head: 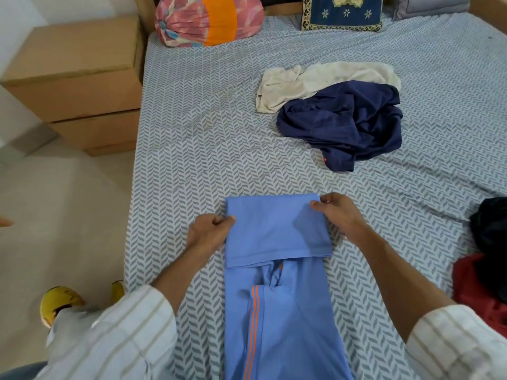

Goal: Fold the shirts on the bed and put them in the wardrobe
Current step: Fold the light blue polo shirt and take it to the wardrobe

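A light blue shirt (pixel 274 237) with orange stripes lies lengthwise on the bed (pixel 205 138) in front of me, its far end folded back over the rest. My left hand (pixel 210 230) pinches the left edge of that folded flap. My right hand (pixel 333 212) pinches its far right corner. A crumpled navy shirt (pixel 345 124) lies farther back on the bed, with a cream shirt (pixel 315 80) bunched just behind it. At the right edge lie a dark garment (pixel 491 229) and a red one (pixel 477 286). No wardrobe shows.
A pink and orange bundle (pixel 208 20) and a blue patterned cushion (pixel 343 12) sit at the head of the bed. A wooden bedside drawer unit (pixel 82 83) stands to the left on the pale floor. My yellow footwear (pixel 59 300) is beside the bed.
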